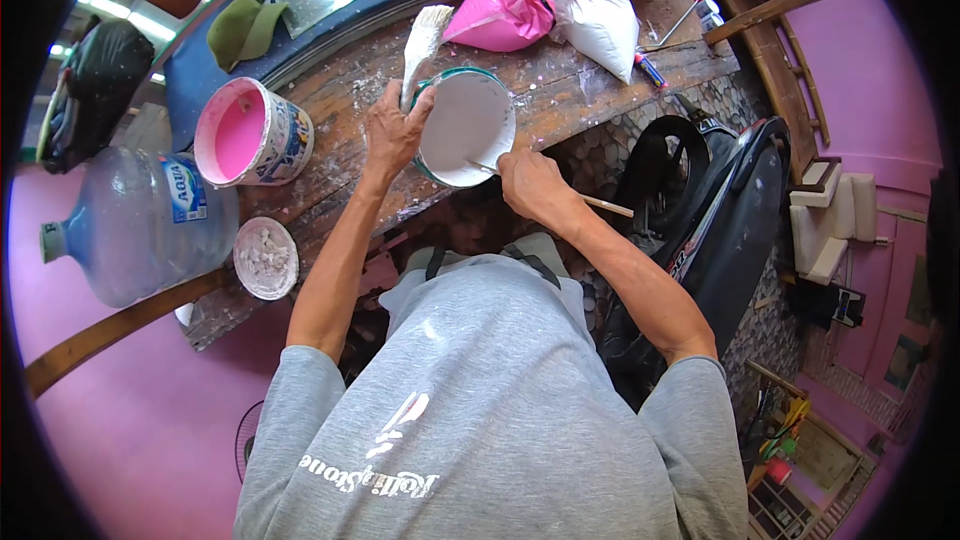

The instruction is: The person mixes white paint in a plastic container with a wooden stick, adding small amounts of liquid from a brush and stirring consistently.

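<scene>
A bucket [505, 100] with a green outer edge holds pale whitish paint [460, 135] and stands at the front edge of the wooden bench. My left hand [393, 134] is closed around the handle of a wide paintbrush [425, 40], its white-coated bristles pointing up and away. The fingertips of that hand touch the bucket's left rim. In my right hand [534, 184], at the bucket's near right rim, is a thin wooden stick [608, 206]. One end reaches into the paint; the other sticks out past my wrist.
A tub of pink paint [237, 135], a white-crusted round lid [265, 258] and a large water jug [150, 220] are at the left. Pink [500, 10] and white [598, 20] bags lie behind the bucket, beside a paint roller [685, 15]. A motorcycle [720, 230] stands close on the right.
</scene>
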`<control>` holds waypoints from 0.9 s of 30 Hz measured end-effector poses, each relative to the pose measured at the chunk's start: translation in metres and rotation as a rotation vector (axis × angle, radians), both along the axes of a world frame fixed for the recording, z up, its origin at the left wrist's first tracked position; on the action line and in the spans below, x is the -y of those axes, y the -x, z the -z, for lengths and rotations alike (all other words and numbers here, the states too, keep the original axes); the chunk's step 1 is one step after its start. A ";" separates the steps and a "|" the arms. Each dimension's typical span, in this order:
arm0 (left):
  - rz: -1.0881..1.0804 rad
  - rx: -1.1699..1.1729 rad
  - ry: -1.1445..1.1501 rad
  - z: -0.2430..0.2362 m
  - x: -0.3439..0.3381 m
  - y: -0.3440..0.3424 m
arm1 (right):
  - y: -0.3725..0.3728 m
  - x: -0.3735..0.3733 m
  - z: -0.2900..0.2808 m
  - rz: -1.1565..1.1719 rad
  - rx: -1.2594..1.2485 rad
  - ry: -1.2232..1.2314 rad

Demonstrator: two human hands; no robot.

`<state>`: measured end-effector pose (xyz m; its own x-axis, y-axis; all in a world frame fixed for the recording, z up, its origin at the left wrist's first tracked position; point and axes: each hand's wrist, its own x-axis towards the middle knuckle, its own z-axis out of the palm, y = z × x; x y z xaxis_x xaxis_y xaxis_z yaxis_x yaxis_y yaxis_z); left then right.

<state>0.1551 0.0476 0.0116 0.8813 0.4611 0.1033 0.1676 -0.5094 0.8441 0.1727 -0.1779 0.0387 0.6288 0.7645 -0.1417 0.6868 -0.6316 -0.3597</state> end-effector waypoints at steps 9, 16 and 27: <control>0.046 0.006 -0.079 -0.007 0.019 -0.007 | 0.020 -0.009 -0.020 0.098 -0.182 0.007; 0.129 0.114 -0.190 -0.004 0.034 -0.012 | 0.015 -0.009 -0.028 0.118 -0.093 -0.103; 0.054 -0.005 0.027 -0.004 0.025 -0.004 | 0.022 0.011 0.014 0.265 0.112 -0.168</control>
<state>0.1586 0.0228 0.0161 0.9053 0.4156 0.0875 0.1445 -0.4951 0.8567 0.1511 -0.1892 0.0252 0.8135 0.5790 0.0540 0.5478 -0.7318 -0.4056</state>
